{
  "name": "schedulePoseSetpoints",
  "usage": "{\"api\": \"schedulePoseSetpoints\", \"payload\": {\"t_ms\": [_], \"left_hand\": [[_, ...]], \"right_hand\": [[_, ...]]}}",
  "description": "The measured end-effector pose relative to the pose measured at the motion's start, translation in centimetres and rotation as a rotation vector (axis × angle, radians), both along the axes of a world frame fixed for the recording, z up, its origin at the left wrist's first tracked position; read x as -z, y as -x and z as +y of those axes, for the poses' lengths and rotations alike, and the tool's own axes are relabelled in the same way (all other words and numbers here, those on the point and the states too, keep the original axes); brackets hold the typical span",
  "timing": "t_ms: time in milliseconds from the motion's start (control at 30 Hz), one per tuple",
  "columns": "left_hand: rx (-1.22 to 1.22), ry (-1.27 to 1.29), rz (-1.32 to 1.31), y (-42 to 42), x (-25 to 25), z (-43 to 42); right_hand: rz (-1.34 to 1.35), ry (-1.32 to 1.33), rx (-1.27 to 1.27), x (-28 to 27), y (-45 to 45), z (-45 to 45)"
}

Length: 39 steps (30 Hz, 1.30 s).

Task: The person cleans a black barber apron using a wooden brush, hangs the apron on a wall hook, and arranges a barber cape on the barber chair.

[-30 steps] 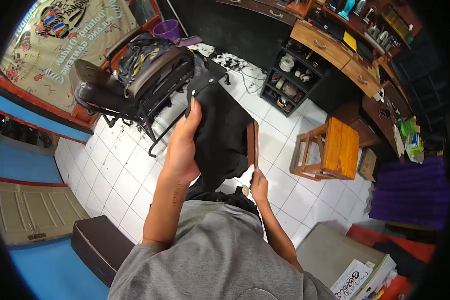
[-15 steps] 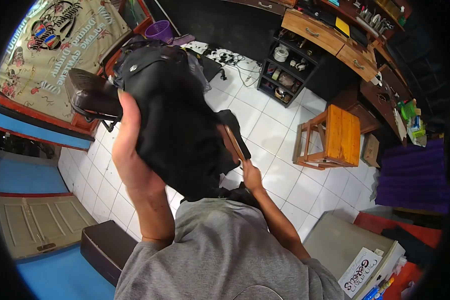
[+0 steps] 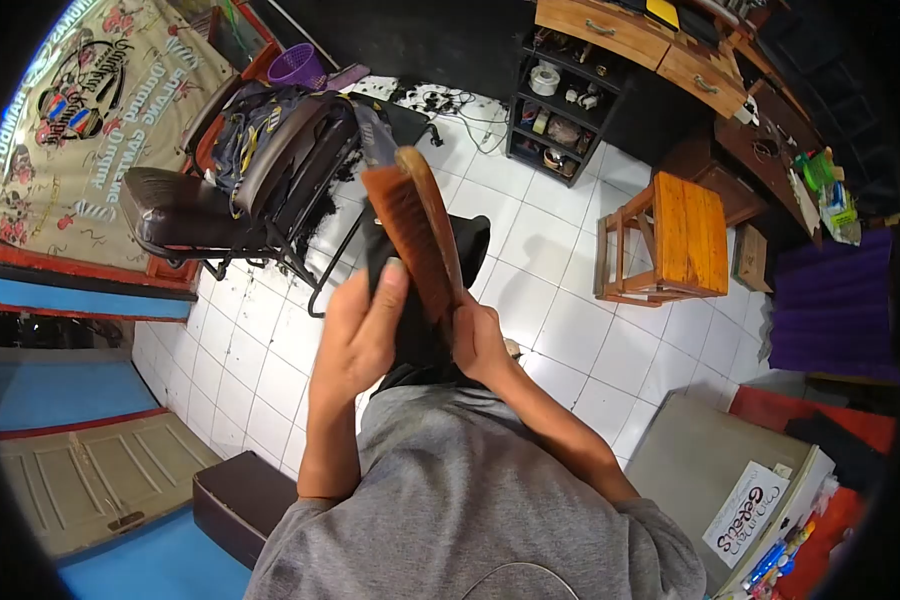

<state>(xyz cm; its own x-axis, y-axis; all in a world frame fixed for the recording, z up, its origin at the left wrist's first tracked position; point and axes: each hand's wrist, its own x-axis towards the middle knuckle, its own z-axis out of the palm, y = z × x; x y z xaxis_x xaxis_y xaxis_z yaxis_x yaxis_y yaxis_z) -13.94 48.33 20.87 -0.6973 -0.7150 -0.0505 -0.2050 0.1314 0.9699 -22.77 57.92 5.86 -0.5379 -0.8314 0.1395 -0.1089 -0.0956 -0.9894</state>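
My left hand (image 3: 362,325) grips a black cloth (image 3: 417,335), its thumb on top, in front of my body. In my right hand (image 3: 477,338) is the handle of a wooden brush (image 3: 435,215). Its reddish-brown bristles face left, and its head points up and away from me. The brush is over the cloth, close to my left hand's thumb. Part of the cloth hangs behind the brush, and both hands are close together.
A barber-style chair (image 3: 295,165) with dark cloth on it is at the upper left, near a purple basket (image 3: 297,65). A wooden stool (image 3: 690,235) stands right, beside a black shelf (image 3: 560,110). A brown box (image 3: 245,505) is at lower left.
The black cloth, spread out to the left before, is now gathered lower between my hands. My left hand has come in to the right, and the brush has risen over the cloth.
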Motion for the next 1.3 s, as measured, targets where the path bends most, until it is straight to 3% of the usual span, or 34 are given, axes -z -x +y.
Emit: {"api": "schedulePoseSetpoints", "payload": {"t_ms": [100, 167, 233, 300, 333, 367, 400, 467, 533, 667, 700, 767, 833, 900, 933, 967, 1033, 1100, 1133, 1200, 1267, 1300], "left_hand": [[-0.147, 0.088, 0.237, -2.3, -0.7, -1.1], [-0.39, 0.029, 0.597, -3.2, -1.9, -0.5], [-0.45, -0.072, 0.637, -4.0, -3.8, -0.7], [-0.52, 0.188, 0.375, -4.3, -3.2, -1.9], [-0.451, -0.108, 0.61, -4.3, -2.9, -2.6], [-0.366, -0.417, 0.83, -4.1, -2.7, -2.9], [-0.37, -0.444, 0.822, -3.4, -3.0, -2.4], [-0.301, -0.495, 0.737, -3.1, -2.1, -2.8], [-0.262, -0.547, 0.53, -2.7, -0.7, -2.9], [-0.199, -0.625, 0.434, -0.8, 1.2, -2.5], [-0.216, -0.663, 0.515, -0.6, 1.2, -2.5], [-0.179, -0.693, 0.657, -0.8, 0.7, -2.9], [-0.122, -0.67, 0.788, -1.6, -0.1, -3.8], [-0.332, -0.498, 0.774, -2.1, -2.6, -4.2], [-0.229, -0.589, 0.935, -2.3, -4.2, -4.1], [-0.372, -0.52, 0.883, -3.3, -5.2, -5.0], [-0.191, -0.659, 0.994, -6.2, -3.3, -8.2], [-0.23, -0.6, 1.01, -5.7, -3.8, -6.9], [-0.284, -0.564, 1.013, -5.5, -3.7, -5.9], [-0.363, -0.504, 0.938, -4.7, -2.5, -5.9], [-0.428, -0.463, 0.862, -3.4, -0.4, -6.3], [-0.513, -0.479, 0.827, -2.0, 0.3, -6.1]], "right_hand": [[0.164, -0.034, 0.184, 6.5, 1.4, -0.4], [0.284, -0.421, 0.18, 14.8, 3.3, 0.7], [0.211, -0.662, 0.215, 24.4, 4.0, 3.6], [0.211, -0.862, 0.069, 27.2, 3.9, 6.3], [0.035, -0.956, 0.011, 29.1, 3.9, 7.1], [-0.148, -1.049, -0.043, 29.2, 3.7, 7.5], [-0.022, -1.07, 0.008, 29.4, 3.3, 7.9], [-0.139, -0.955, 0.115, 26.6, 2.5, 6.6], [-0.709, -0.72, 0.011, 13.7, 2.6, 4.2], [-0.287, -0.209, -0.217, -1.6, 0.2, 1.5], [-0.593, -0.108, -0.388, -2.6, 0.0, 1.4], [-0.6, -0.104, -0.347, -3.0, -0.3, 0.5], [0.038, -0.026, -0.159, 2.9, -0.1, -0.8], [0.316, -0.429, -0.098, 8.4, 1.0, -0.5], [0.414, -0.519, -0.108, 12.2, 1.9, 0.6], [0.446, -0.514, -0.063, 16.0, 2.4, 2.4], [0.446, -0.559, -0.013, 21.4, 2.6, 5.2], [0.363, -0.643, 0.117, 26.3, 2.5, 5.8], [0.355, -0.652, 0.116, 25.2, 2.0, 6.0], [-0.33, -0.799, 0.161, 18.4, 2.5, 4.5], [-0.67, -0.602, 0.039, 9.0, 2.0, 2.3], [-0.652, -0.503, -0.063, 5.8, 1.6, 1.7]]}}
